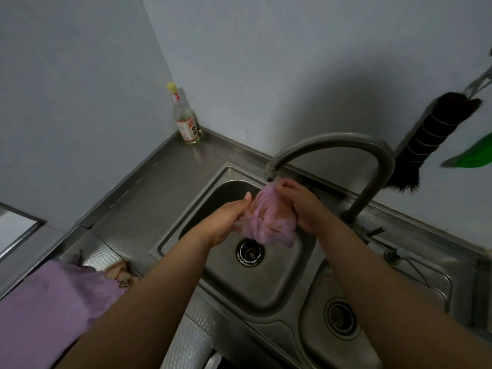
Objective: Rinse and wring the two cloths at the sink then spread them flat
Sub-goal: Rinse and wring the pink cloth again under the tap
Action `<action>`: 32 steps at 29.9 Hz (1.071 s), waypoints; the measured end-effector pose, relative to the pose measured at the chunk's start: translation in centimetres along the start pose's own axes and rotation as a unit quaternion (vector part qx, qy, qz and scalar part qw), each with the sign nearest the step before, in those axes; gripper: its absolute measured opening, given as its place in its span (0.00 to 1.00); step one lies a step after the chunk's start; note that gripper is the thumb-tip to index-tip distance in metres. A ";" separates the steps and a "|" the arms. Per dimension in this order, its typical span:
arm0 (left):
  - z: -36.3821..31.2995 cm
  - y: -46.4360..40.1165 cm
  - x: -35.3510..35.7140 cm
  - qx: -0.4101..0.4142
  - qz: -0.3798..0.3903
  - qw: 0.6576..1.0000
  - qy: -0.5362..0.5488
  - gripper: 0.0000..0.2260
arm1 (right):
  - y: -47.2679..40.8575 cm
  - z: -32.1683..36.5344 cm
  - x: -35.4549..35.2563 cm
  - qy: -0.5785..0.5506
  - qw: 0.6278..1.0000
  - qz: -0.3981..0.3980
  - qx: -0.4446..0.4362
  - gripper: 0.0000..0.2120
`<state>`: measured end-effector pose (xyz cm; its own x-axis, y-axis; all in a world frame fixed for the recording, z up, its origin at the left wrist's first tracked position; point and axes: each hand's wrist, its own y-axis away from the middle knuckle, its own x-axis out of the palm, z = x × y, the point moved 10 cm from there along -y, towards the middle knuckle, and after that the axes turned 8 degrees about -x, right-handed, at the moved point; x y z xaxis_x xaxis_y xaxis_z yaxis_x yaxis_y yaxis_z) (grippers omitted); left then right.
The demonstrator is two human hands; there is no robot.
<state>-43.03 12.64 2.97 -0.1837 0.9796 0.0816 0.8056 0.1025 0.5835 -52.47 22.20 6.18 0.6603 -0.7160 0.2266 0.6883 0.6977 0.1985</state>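
**Head view: pink cloth held at the spout, sink left basin**

Head view, item one: pink cloth (269, 218), bunched, hanging over the left basin (210, 265) directly beneath the faucet spout (271, 173), presumably so any flow meets the fabric and drains below; running water cannot be made out.

Item two: right hand (300, 206), fingers curled round the cloth's upper and right side, gripping it.

Item three: left hand (226, 222), fingers fairly straight, pressed against the cloth's left side, likely to rub or gather it.

Item four: purple cloth (50, 302), lying crumpled on the counter (149, 187) left of the sink, well apart, apparently awaiting its turn or its spreading.

Item five: bottle (185, 121), upright in the counter corner.

Item six: black brush (426, 137), hanging on the wall.
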 end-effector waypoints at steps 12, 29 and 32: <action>-6.5 -0.9 -1.0 0.160 -0.084 0.983 -0.025 0.09 | -0.6 -0.4 -0.3 0.294 0.952 0.085 -0.007 0.06; -4.1 -3.6 -2.0 0.010 -0.172 0.984 0.048 0.15 | -0.5 0.6 0.5 0.342 0.937 -0.009 -0.066 0.20; -1.7 -3.7 2.2 -0.114 -0.198 0.952 0.204 0.11 | -1.3 0.8 0.2 0.413 0.904 -0.093 -0.059 0.16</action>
<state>-47.34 14.09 2.33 -0.6885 0.7186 0.0981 0.4927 0.3641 0.7904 -53.46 21.11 6.72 0.4954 -0.6294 -0.5987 0.8055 0.5908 0.0454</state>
